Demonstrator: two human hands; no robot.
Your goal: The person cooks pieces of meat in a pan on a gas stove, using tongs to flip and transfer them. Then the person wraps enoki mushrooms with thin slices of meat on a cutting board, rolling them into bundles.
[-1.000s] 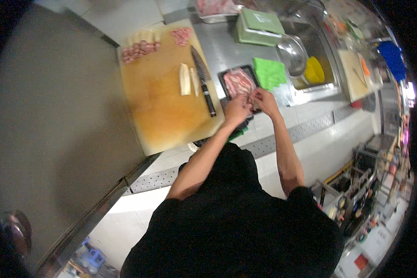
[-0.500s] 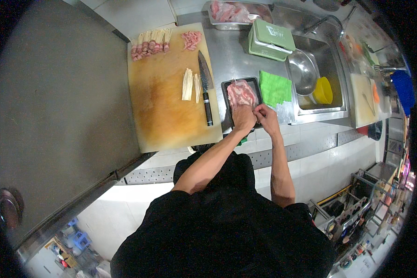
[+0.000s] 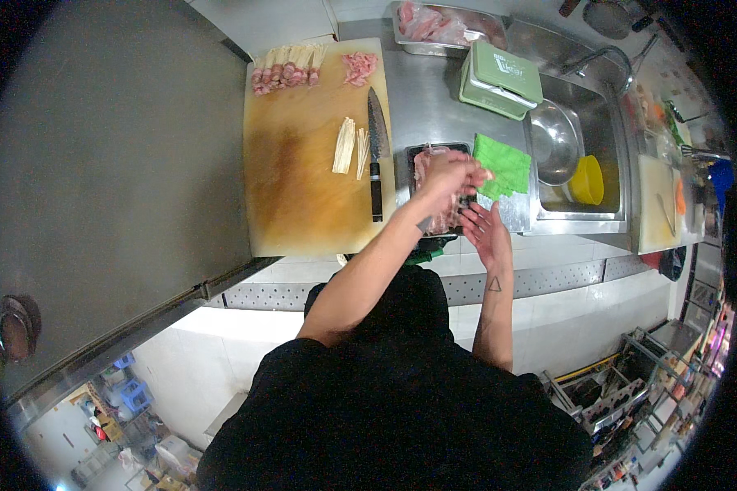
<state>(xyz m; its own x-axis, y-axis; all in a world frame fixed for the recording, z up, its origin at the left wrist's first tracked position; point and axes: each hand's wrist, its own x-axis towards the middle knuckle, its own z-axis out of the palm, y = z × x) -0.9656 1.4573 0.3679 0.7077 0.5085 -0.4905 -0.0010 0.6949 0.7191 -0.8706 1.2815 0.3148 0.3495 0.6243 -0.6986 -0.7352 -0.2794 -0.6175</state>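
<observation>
Over a black tray [image 3: 410, 157] of sliced raw meat [image 3: 444, 218], my left hand [image 3: 450, 177] is raised, its fingers pointing right toward a green cloth [image 3: 508, 164]. Motion smears those fingertips, and I cannot make out whether anything is between them. My right hand [image 3: 489, 237] is open beside the tray's right edge, palm turned up and fingers spread. Part of the meat is hidden under my left hand. Left of the tray, a dark-bladed knife [image 3: 375, 135] lies on the wooden-coloured cutting board [image 3: 303, 184] next to two small bunches of enoki mushrooms [image 3: 345, 147].
Meat-wrapped enoki rolls [image 3: 287, 72] and a small heap of cut meat [image 3: 359, 69] sit at the board's far end. Behind the cloth stands a green lidded box [image 3: 501, 75], near a metal pan [image 3: 458, 47] of meat. A sink [image 3: 577, 217] holding a steel bowl and yellow container is rightward.
My left hand has lifted off the meat and swung up and right. The right hand has opened from its curled pose and turned palm up. The whole view has shifted slightly.
</observation>
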